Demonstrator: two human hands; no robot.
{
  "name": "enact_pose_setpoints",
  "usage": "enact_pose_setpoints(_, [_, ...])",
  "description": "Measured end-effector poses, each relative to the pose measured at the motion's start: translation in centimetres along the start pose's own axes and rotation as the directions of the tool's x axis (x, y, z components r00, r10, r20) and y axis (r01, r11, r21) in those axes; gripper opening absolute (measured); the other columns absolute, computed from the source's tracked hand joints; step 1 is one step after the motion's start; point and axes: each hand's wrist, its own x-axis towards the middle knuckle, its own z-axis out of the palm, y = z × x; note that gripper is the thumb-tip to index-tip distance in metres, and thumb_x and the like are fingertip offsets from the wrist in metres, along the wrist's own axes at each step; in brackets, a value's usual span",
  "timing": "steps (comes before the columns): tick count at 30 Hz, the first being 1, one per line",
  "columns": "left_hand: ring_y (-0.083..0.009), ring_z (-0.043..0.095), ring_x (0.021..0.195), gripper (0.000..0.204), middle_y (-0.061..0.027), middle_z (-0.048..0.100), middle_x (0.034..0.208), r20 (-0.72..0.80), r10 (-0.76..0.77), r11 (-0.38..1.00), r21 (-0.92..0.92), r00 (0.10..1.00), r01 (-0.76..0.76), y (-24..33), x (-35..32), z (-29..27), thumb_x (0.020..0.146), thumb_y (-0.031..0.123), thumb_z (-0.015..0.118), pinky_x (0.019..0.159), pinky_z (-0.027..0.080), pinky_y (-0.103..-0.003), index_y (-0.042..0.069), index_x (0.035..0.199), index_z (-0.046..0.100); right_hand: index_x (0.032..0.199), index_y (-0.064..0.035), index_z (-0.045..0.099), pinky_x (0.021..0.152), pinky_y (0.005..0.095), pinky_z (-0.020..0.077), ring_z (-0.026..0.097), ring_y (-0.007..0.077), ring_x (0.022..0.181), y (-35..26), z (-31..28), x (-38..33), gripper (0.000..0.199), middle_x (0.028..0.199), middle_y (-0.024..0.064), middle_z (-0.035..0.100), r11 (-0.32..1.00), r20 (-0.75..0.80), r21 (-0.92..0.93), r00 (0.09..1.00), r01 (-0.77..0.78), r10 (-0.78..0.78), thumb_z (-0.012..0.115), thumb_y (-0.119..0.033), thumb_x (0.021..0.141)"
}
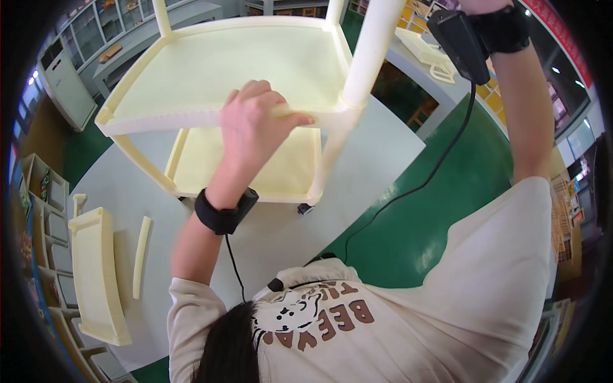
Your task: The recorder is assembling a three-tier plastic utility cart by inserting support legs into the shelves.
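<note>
A cream plastic rolling cart (217, 64) stands on the grey table, with an upper shelf, a lower shelf (255, 163) and round corner posts. My left hand (252, 118) is closed over the near rim of the upper shelf, fingers on top and thumb pointing right along the edge. High at the upper right, my right hand (483, 5) is raised beside the thick near-right post (377, 45). Its fingers lie beyond the picture's upper edge, so its grip is hidden. A small dark caster (306, 208) shows under the lower shelf.
On the table (274, 236), to the left, lie another cream shelf (97, 274) and a loose cream tube (142, 255). Black cables (440, 163) hang from both wrist straps. Another table (440, 96) holds cream parts at the right; storage bins (59, 223) line the left.
</note>
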Motion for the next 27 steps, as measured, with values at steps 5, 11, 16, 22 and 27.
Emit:
enact_pose_setpoints(5, [-0.0181,0.048,0.056,0.032,-0.0022,0.046,0.053,-0.023,0.025,0.999,0.031,0.999,-0.024,0.9,-0.4,0.6,0.044,0.027,0.076,0.051,0.035,-0.029,0.005,0.049,0.054,0.071,-0.0086,0.041,0.035,0.0170,0.0295,0.036,0.0060,0.037,0.0,-0.6,-1.3,0.010,0.050,-0.0034,0.041,0.999,-0.056,-0.009,0.998,-0.035,0.034,0.050,-0.010,0.073])
enact_pose_setpoints(11, [-0.0195,0.049,0.056,0.030,-0.0032,0.048,0.055,0.028,-0.042,0.993,0.109,0.999,0.039,0.8,-0.8,-0.2,0.046,0.025,0.076,0.053,0.039,-0.029,0.004,0.052,0.056,0.071,-0.0096,0.041,0.035,0.0171,0.0292,0.036,0.0057,0.038,0.2,0.5,-1.8,0.010,0.050,-0.0041,0.041,1.000,-0.060,0.008,0.998,-0.028,0.029,0.051,-0.012,0.073])
enact_pose_setpoints(16, [-0.0196,0.050,0.067,0.033,-0.0044,0.049,0.064,-0.020,0.066,0.992,0.106,0.998,-0.064,0.5,-1.5,-0.3,0.051,0.029,0.073,0.059,0.037,-0.031,0.004,0.056,0.053,0.064,-0.0114,0.041,0.035,0.0172,0.0307,0.034,0.0049,0.035,0.2,0.6,-1.6,0.014,0.047,-0.0048,0.039,1.000,-0.035,-0.028,0.999,0.004,-0.005,0.051,-0.010,0.073])
enact_pose_setpoints(22, [-0.0215,0.050,0.091,0.044,-0.0065,0.053,0.096,-0.042,0.119,0.982,0.154,0.992,-0.111,-1.1,-2.5,-4.1,0.058,0.021,0.072,0.079,0.035,-0.035,0.011,0.097,0.056,0.063,-0.0089,0.035,0.041,0.0240,0.0339,0.037,0.0124,0.040,-0.8,0.5,-2.6,0.017,0.050,0.0007,0.036,0.993,0.144,-0.121,0.989,-0.004,0.022,0.045,-0.019,0.071])
enact_pose_setpoints(27, [-0.0292,0.034,0.110,0.057,-0.0128,0.041,0.113,-0.328,-0.023,0.928,0.345,0.945,0.142,-8.8,-3.8,-11.1,0.060,0.021,0.072,0.090,0.026,-0.043,0.010,0.110,0.047,0.066,-0.0073,0.040,0.047,0.0294,0.0406,0.042,0.0181,0.043,-0.2,-0.7,-2.7,0.021,0.053,0.0055,0.042,0.959,-0.002,-0.252,0.991,0.129,-0.134,0.048,-0.024,0.076])
